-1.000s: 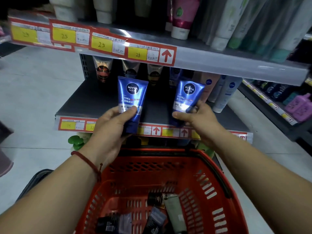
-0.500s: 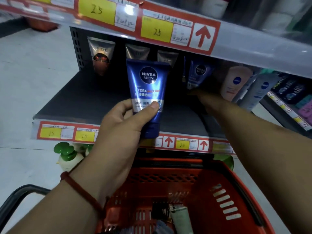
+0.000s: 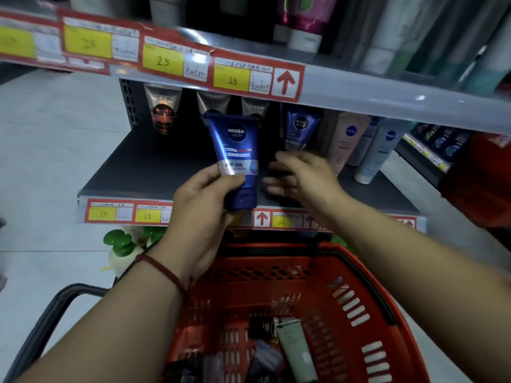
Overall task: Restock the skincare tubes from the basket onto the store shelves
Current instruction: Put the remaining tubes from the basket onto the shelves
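My left hand (image 3: pixel 203 204) grips a blue Nivea Men tube (image 3: pixel 236 158) by its lower half, cap down, upright over the front edge of the dark lower shelf (image 3: pixel 132 172). My right hand (image 3: pixel 301 175) hovers just to its right with fingers spread and nothing in it. Behind that hand a second blue Nivea Men tube (image 3: pixel 300 128) stands at the back of the shelf. The red basket (image 3: pixel 356 299) sits below my arms, with a pale green tube (image 3: pixel 296 349) and several dark tubes (image 3: pixel 262 357) in its bottom.
Three bronze-and-black tubes (image 3: pixel 163 109) stand at the shelf's back left; pink and white Nivea tubes (image 3: pixel 348 139) stand to the right. The upper shelf edge (image 3: pixel 387 92) with price labels overhangs. Green-capped bottles (image 3: pixel 121 244) sit on the floor at left. A black handle (image 3: pixel 55 305) curves at lower left.
My right hand set its blue tube at the back of the shelf, let go and drew back toward me. My left hand has kept its tube, shifting it slightly right.
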`<action>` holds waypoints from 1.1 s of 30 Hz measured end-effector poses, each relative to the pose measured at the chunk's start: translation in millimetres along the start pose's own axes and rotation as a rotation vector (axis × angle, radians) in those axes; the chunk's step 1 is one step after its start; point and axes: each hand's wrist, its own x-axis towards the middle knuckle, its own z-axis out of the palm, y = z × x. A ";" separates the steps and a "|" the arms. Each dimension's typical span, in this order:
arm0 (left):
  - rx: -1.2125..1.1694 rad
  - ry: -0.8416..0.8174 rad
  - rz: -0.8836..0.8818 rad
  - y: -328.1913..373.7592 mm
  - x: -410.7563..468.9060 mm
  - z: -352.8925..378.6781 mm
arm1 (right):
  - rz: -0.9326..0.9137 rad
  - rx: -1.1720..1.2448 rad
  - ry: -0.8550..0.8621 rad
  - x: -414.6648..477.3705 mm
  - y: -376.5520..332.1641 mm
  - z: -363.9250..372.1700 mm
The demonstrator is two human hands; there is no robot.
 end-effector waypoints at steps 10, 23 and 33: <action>0.367 -0.082 0.169 -21.4 6.8 6.7 | -0.129 -0.096 -0.096 -38.9 -4.0 -1.5; 0.605 -0.111 0.247 -62.2 152.8 74.6 | -0.198 -0.082 0.200 85.0 22.3 -49.0; 0.809 -0.138 0.176 -69.7 150.3 66.2 | -0.149 -0.299 0.218 82.8 39.9 -63.2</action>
